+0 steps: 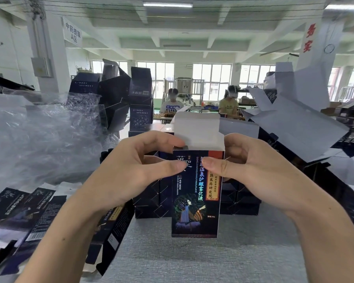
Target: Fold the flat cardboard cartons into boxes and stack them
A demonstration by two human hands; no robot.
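The left thumb (170, 166) and right thumb (214, 165) press flat on the front of a tall dark-blue printed cardboard carton (194, 207). Their tips almost meet near its top. The other fingers of the left hand (131, 170) curl over the carton's upper left corner, and those of the right hand (260, 170) wrap round its right side, so both hands pinch it. The carton is upright over the grey fabric-covered table (192, 260); whether its base touches the table cannot be told. Its white top flap (198, 127) stands open, pointing up. Just behind the carton, on either side, sits a low stack of folded dark-blue boxes (147, 203). Left of the carton lie flat dark-blue cartons (18, 217), fanned out, and beyond them crumpled clear plastic wrap (39, 135). Right of the carton rises a heap of opened cartons with white insides (294, 129).
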